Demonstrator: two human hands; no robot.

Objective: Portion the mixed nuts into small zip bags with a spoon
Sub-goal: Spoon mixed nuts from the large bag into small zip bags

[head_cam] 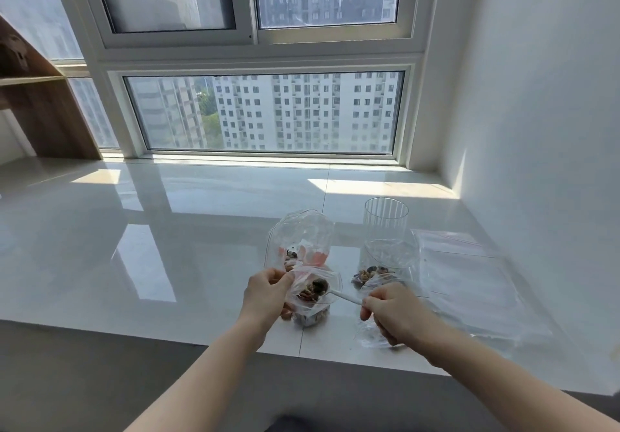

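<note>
Over the bench (201, 230), keep left hand (265, 297) pinching zip bag (313, 292) mouth wide; right hand (392, 314), fingers (367, 307) gripping spoon (339, 294), tip nuts (313, 289) slowly.

Glossy white sill (201, 216): zip bags (469, 284), ribbed glass (385, 218).

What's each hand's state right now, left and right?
Left hand: closed, pinching the mouth of the bag open.
Right hand: closed, holding the spoon, its bowl with nuts over the bag.
</note>
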